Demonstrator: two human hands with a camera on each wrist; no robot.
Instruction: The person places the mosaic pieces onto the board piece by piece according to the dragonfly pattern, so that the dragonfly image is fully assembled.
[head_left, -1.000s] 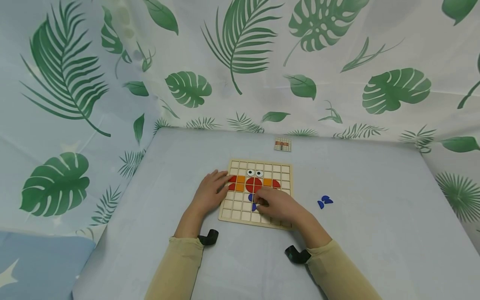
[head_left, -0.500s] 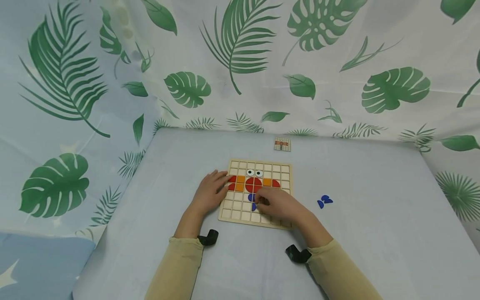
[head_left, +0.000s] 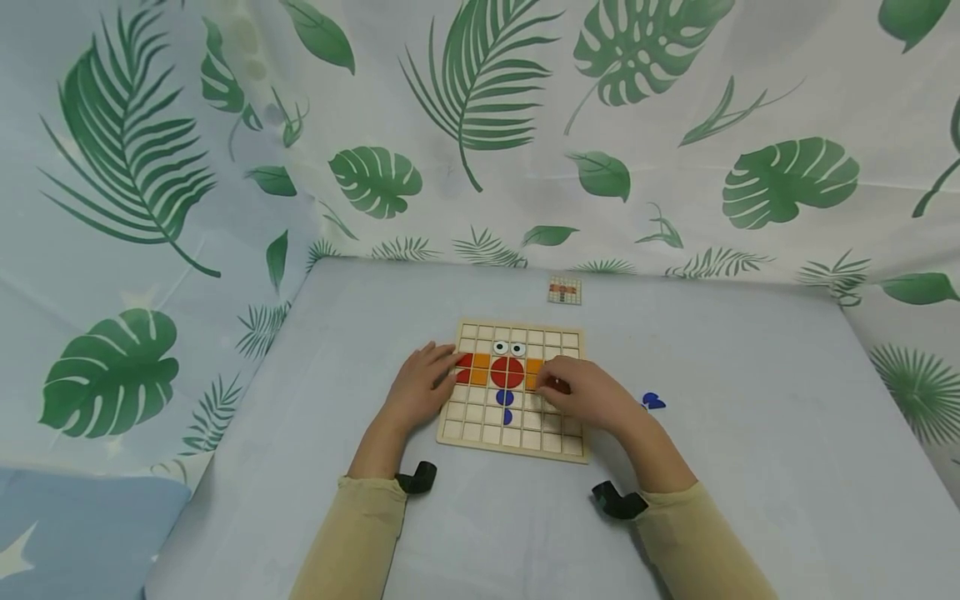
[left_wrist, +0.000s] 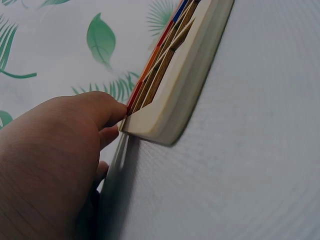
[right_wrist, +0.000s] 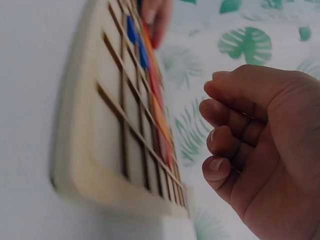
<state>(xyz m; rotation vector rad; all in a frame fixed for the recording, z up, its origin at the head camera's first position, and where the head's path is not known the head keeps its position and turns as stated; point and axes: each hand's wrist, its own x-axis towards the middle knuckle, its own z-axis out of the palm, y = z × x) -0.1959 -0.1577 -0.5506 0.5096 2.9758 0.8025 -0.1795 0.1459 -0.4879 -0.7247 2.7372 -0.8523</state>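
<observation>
A wooden grid board (head_left: 468, 430) lies on the table with flat tiles set in its cells: two eye tiles (head_left: 509, 348), a red circle (head_left: 507, 372), orange squares (head_left: 481, 369) and blue pieces (head_left: 505, 398) below. My left hand (head_left: 420, 385) rests at the board's left edge, fingertips over the red end tiles (head_left: 463, 368). In the left wrist view its thumb touches the board's corner. Above the board's right side hovers my right hand (head_left: 588, 390), hiding tiles there. Its fingers (right_wrist: 220, 140) are loosely bent, with nothing between them in the right wrist view.
Loose blue pieces (head_left: 654, 401) lie on the table right of the board, partly behind the right wrist. A small patterned card (head_left: 564, 290) lies beyond the board. A leaf-print cloth (head_left: 480, 167) hangs at the back and sides.
My right hand has moved right, off the blue pieces, which now show fully, and covers the red tile at the board's right. The left hand stays in place.
</observation>
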